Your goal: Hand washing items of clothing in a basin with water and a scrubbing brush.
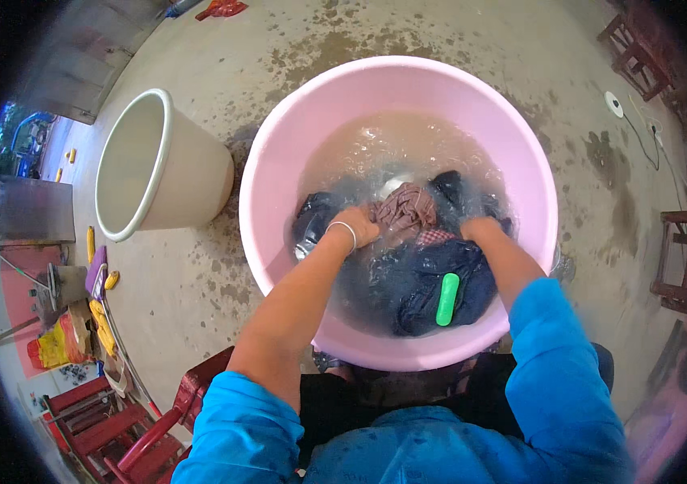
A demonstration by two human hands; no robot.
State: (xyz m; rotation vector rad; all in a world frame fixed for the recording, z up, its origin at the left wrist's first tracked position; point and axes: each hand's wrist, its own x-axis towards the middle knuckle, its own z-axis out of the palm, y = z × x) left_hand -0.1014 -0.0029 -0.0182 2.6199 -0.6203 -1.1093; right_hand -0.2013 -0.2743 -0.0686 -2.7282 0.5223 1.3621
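Note:
In front of me stands a large pink plastic tub (392, 357) of cloudy, grey-brown water (373, 136) with wet clothes in it. My left hand (356, 227), with a white bracelet on its wrist, is closed on a brown cloth (407, 209) at the water's surface. At the right, my right hand (480, 228) grips a dark navy garment (440, 260); its fingertips are hidden. Between the hands shows a red-and-white checked cloth (434, 236). A bright green oblong object (447, 299) lies on the navy garment near the tub's front. More dark cloth (313, 218) is half under water at left.
A cream plastic bucket (198, 175) stands left of the tub on the wet-spotted concrete floor (192, 302). A dark red wooden chair (107, 417) is at lower left, near yellow corn cobs (102, 327). Wooden stools (679, 263) and a cable (646, 148) are at right.

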